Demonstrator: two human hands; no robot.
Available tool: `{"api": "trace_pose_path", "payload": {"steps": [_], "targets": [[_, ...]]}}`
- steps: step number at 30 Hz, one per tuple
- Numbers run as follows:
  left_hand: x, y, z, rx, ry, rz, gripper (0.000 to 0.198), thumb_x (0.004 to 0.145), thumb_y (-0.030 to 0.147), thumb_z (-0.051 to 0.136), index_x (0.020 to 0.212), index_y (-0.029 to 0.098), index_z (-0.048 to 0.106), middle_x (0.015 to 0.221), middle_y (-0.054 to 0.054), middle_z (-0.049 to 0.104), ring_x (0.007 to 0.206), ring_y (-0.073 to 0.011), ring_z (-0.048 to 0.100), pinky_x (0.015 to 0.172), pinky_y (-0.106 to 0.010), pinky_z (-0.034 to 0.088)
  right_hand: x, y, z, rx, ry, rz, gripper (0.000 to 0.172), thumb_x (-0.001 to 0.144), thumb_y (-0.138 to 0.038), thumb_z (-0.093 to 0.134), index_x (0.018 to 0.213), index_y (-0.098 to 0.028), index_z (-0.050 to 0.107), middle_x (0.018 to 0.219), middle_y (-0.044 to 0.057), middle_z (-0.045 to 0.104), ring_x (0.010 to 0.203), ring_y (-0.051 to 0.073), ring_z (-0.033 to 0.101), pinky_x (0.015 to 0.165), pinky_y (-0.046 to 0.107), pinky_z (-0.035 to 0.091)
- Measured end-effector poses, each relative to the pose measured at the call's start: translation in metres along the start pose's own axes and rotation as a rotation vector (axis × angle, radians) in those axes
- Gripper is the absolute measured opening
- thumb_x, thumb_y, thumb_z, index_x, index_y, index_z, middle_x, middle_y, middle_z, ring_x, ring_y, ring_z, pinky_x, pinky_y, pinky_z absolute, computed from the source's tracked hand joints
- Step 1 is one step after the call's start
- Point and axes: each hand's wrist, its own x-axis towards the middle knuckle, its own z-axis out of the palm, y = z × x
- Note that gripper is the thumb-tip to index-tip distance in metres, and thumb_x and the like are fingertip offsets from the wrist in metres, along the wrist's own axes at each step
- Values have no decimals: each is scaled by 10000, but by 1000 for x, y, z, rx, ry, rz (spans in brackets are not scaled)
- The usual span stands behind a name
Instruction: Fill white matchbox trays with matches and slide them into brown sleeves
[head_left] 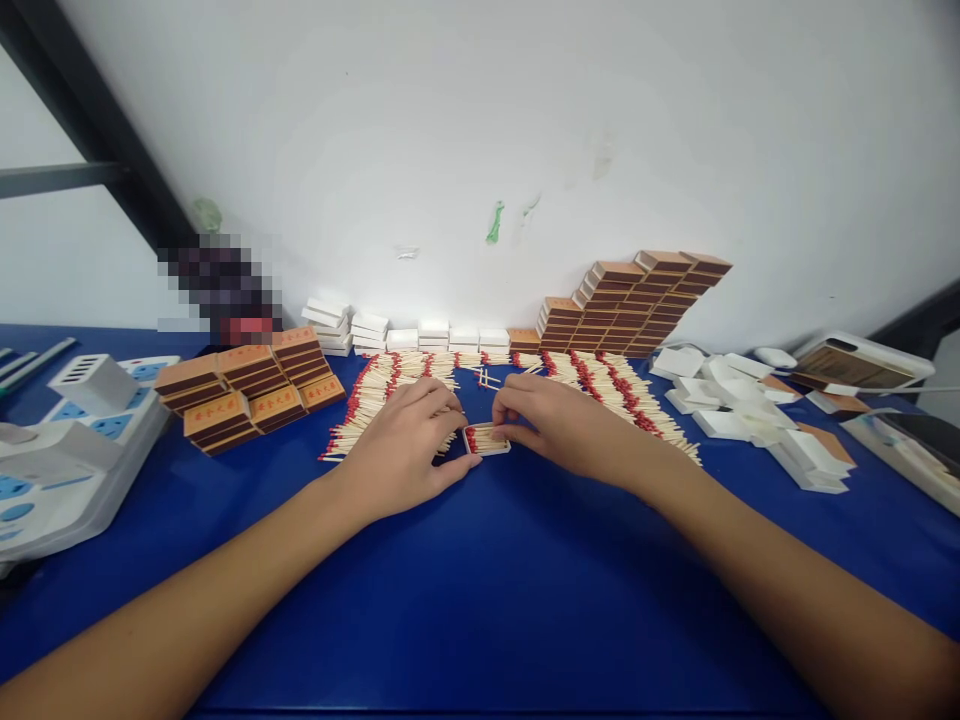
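Note:
A small white matchbox tray [487,447] with red-headed matches in it lies on the blue table [480,600], between my hands. My left hand [412,440] is bent around the tray's left end, thumb at its front edge, and grips it. Over the tray's right end, the fingers of my right hand [559,420] are pinched together at the matches; what lies between the fingertips is too small to make out. Rows of loose matches [375,410] spread behind my left hand, and more matches [622,395] lie behind my right hand. A few crossed matches lie behind the tray.
Stacked matchboxes [630,305] stand against the wall at the back right, others [255,385] at the left. White trays [326,325] line the wall. White empty trays [742,395] are heaped at the right near a phone [862,362]. A power strip [105,480] sits far left.

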Motion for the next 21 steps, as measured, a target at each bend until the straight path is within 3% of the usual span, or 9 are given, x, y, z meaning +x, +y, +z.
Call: {"api": "trace_pose_path", "payload": {"steps": [13,21], "targets": [[0,-1,1,8,0,1,228,943,399,752,1051,199,762,1122,-96,720,1162,-305,618,1065,-531,514,3,-4,1,74,14,13,143,1023,-242,594,883,-226,617,971,57,659,858,205,611,713,333,440],[-2,-2,3,17,17,12,247,948,403,745,1046,176,755,1109,-104,717,1164,-306,618,1062,-529,521,6,35,-11,-45,95,122,57,976,-216,636,935,-217,675,974,69,662,924,235,624,778,342,443]]}}
